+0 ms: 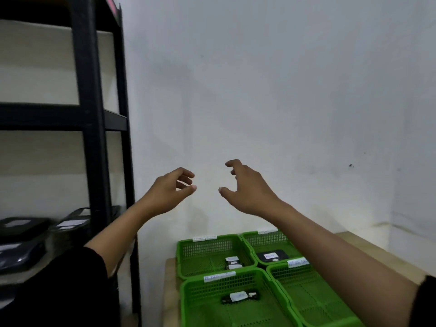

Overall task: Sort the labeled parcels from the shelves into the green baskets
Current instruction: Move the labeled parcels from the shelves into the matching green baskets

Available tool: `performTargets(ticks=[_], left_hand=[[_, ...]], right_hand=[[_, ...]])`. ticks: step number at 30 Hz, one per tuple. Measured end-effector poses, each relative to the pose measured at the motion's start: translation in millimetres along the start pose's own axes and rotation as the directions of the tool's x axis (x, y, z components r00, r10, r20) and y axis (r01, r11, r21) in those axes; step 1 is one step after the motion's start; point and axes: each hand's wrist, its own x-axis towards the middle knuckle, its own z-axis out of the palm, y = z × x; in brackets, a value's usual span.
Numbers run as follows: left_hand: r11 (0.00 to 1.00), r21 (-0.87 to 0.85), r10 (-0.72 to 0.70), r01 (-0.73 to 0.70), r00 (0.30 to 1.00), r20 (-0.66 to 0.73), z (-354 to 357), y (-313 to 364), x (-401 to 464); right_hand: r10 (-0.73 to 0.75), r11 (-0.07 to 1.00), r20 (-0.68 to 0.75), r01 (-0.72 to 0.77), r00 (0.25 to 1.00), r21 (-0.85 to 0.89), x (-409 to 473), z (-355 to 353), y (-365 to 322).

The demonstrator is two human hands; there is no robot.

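Note:
My left hand (171, 191) and my right hand (245, 185) are raised side by side in front of the white wall, fingers curled apart, holding nothing. Below them several green baskets stand on a wooden table: far left basket (188, 251), far right basket (271, 241), near left basket (195, 300), near right basket (313, 300). Small black parcels with white labels lie in them: one (233, 263) in the far left, one (272, 256) in the far right, one (239, 297) in the near left. More black labeled parcels (21, 226) lie on the lower shelf at left.
A black metal shelf rack (94, 138) stands at the left, its upright close to my left forearm. The wooden table (368, 249) runs along the wall at right. White paper tags are fixed on the basket rims.

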Motion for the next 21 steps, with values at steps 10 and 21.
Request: performTargets(ticks=[10,21], left_hand=[[0.997,0.074,-0.009,0.010,1.000,-0.019,-125.6,14.0,-115.9],[0.973,0.201,-0.095,0.113,0.991,-0.098,-337.9,-57.9,-240.7]], right_hand=[[-0.043,0.999,0.054,0.041,0.998,0.032,-73.1,-5.8,-123.8],[-0.187,0.975,0.030,0.182,0.982,0.126,-72.9,81.1,-353.2]])
